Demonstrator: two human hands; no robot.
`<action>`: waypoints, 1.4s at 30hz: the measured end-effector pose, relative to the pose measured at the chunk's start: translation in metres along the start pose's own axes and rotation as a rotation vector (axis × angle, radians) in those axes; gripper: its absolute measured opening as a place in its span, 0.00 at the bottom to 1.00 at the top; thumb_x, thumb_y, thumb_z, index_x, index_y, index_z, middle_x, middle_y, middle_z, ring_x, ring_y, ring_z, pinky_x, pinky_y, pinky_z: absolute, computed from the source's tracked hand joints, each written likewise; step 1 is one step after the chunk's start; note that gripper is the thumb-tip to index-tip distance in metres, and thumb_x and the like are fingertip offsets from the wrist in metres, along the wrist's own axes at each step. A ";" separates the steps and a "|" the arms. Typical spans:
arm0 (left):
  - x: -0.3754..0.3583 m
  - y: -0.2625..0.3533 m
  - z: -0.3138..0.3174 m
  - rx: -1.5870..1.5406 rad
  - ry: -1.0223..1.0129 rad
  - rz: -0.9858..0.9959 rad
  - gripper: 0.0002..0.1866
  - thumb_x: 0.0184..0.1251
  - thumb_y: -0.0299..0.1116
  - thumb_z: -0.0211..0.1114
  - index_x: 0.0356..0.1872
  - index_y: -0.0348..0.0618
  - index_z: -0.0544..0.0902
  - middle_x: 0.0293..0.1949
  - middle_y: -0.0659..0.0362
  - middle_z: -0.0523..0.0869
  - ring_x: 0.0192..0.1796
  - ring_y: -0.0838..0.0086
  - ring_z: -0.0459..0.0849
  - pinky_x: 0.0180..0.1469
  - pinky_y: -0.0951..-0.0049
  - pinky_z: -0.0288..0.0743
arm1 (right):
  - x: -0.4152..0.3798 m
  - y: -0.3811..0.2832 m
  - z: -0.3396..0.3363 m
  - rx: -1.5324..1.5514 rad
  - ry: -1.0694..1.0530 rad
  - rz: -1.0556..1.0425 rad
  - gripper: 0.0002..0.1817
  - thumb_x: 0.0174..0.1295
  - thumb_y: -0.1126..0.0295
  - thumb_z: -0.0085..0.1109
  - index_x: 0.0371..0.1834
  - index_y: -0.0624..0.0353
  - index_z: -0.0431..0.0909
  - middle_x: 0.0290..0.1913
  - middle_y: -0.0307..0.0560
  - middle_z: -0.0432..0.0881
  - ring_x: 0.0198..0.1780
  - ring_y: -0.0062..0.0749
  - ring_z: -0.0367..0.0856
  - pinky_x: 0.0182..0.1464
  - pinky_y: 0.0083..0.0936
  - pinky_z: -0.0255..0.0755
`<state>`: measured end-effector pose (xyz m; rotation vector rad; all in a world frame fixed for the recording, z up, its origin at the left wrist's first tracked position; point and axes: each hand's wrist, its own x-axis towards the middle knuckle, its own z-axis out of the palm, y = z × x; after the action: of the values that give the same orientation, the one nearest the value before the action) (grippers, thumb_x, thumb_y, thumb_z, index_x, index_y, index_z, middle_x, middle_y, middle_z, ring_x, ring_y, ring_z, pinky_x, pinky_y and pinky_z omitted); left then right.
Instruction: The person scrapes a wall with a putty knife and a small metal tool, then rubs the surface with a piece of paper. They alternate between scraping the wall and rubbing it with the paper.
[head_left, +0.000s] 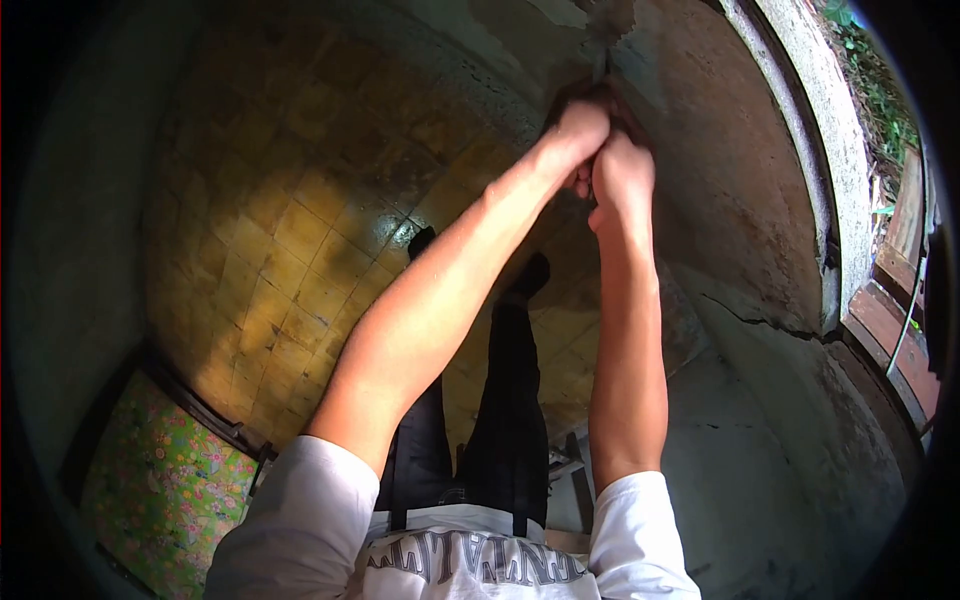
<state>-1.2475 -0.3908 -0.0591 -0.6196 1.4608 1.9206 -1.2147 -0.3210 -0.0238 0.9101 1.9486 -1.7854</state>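
Both arms reach out toward the wall corner at the upper middle. My left hand (584,124) is closed there, its far fingers lost in shadow. Just right of it and a little nearer to me, my right hand (622,172) is curled with the fingers bent in. The two hands are close together and overlap in view. What they hold, if anything, is hidden by the hands and the dark. Behind them rises the stained wall (690,100), with peeling paint at its top.
Yellowish floor tiles (300,235) spread to the left, with a wet shine on them. A chair with a green floral cushion (165,480) stands at lower left. On the right, a window frame (845,120) opens onto plants, and a crack (760,322) runs along the wall.
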 end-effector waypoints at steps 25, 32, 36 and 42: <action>-0.002 0.003 0.012 0.108 0.026 -0.034 0.19 0.69 0.40 0.44 0.32 0.41 0.81 0.13 0.54 0.75 0.08 0.69 0.67 0.08 0.65 0.60 | -0.004 -0.011 -0.011 -0.224 0.015 0.057 0.22 0.64 0.62 0.38 0.15 0.61 0.72 0.14 0.45 0.74 0.15 0.32 0.70 0.15 0.35 0.55; 0.001 0.001 0.018 0.028 0.073 0.029 0.20 0.71 0.39 0.43 0.28 0.37 0.77 0.12 0.55 0.70 0.07 0.70 0.63 0.08 0.62 0.55 | 0.001 -0.004 -0.013 -0.149 0.021 -0.019 0.21 0.63 0.62 0.39 0.14 0.59 0.71 0.14 0.44 0.72 0.14 0.31 0.68 0.16 0.34 0.54; 0.011 0.006 0.005 0.141 0.061 -0.009 0.18 0.69 0.37 0.45 0.31 0.36 0.79 0.12 0.54 0.71 0.07 0.69 0.65 0.07 0.64 0.59 | 0.015 -0.008 -0.005 -0.292 -0.030 0.087 0.20 0.62 0.63 0.38 0.14 0.58 0.70 0.14 0.45 0.72 0.14 0.31 0.68 0.16 0.34 0.54; 0.004 -0.001 0.012 -0.023 0.039 0.091 0.15 0.67 0.34 0.47 0.29 0.36 0.79 0.12 0.54 0.72 0.07 0.71 0.66 0.08 0.65 0.61 | 0.009 -0.005 -0.007 -0.138 0.012 0.033 0.18 0.69 0.67 0.37 0.36 0.66 0.78 0.15 0.46 0.73 0.13 0.30 0.68 0.15 0.33 0.58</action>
<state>-1.2492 -0.3780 -0.0590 -0.6138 1.5161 2.0077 -1.2234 -0.3120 -0.0253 0.9031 2.0233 -1.6090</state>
